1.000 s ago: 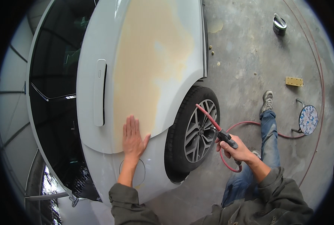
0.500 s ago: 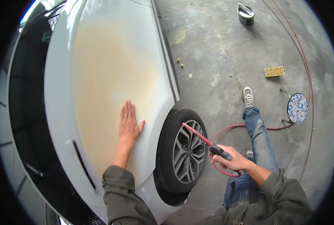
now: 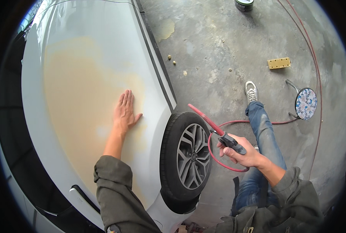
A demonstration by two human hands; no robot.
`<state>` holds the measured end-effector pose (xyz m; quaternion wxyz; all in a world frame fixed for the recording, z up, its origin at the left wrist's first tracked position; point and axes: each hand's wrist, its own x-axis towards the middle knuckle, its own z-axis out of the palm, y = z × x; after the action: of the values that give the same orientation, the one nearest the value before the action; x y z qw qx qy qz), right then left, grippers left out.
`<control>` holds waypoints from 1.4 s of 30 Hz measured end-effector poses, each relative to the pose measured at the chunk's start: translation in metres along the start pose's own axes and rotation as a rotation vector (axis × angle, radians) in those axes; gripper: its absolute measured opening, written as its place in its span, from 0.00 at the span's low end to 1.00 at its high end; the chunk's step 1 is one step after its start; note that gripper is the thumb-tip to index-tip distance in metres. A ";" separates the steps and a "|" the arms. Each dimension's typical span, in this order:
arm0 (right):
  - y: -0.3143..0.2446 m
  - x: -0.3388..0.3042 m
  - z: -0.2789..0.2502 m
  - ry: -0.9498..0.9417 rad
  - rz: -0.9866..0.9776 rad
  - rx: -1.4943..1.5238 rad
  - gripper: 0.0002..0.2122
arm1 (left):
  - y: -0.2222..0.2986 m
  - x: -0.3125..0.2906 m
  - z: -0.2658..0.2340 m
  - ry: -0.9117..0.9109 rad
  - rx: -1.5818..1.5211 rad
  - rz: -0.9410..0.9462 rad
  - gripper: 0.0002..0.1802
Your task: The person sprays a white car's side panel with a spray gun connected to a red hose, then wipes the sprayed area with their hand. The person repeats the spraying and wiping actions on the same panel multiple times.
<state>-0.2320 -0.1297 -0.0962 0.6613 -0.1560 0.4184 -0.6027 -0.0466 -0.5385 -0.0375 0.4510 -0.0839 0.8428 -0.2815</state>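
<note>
My left hand (image 3: 125,110) lies flat, fingers stretched, on the white car's side panel (image 3: 114,46). It rests near the right edge of a large yellowish sanded-looking patch (image 3: 70,89). In my right hand (image 3: 241,151) is an air blow gun (image 3: 231,142) with a dark grip and a long red nozzle. The nozzle points up and left, its tip just beyond the tyre's upper right side. From the gun a red hose (image 3: 227,167) loops down and runs right across the floor. The wheel (image 3: 193,156) with grey spokes sits left of the gun.
A yellow perforated sanding block (image 3: 279,63) lies on the concrete floor (image 3: 204,42). Right of my leg stands a round stool (image 3: 306,103) with a patterned seat. A dark can (image 3: 244,4) stands at the far edge. More hose (image 3: 312,48) curves along the right; a door handle (image 3: 84,199) sits lower left.
My left hand has slid farther along the panel, away from me. The blow gun's nozzle tip has shifted from over the wheel to beyond the tyre. The whole view has shifted somewhat.
</note>
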 end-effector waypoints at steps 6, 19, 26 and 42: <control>-0.002 -0.014 0.028 -0.091 0.055 -0.030 0.19 | 0.019 -0.092 -0.015 0.043 -0.124 -0.027 0.47; -0.001 0.013 -0.004 -0.041 0.181 -0.056 0.19 | 0.004 0.044 0.014 -0.008 -0.023 0.031 0.47; -0.038 0.062 -0.041 0.101 0.142 0.012 0.16 | -0.004 0.089 0.018 -0.037 0.009 0.059 0.46; -0.109 0.100 -0.001 0.064 0.017 0.025 0.20 | -0.174 0.020 -0.074 0.133 -0.085 -0.130 0.47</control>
<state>-0.3130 -0.2468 -0.0565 0.6546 -0.1246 0.4333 -0.6068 -0.1378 -0.6607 0.0756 0.3710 -0.1387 0.8748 -0.2791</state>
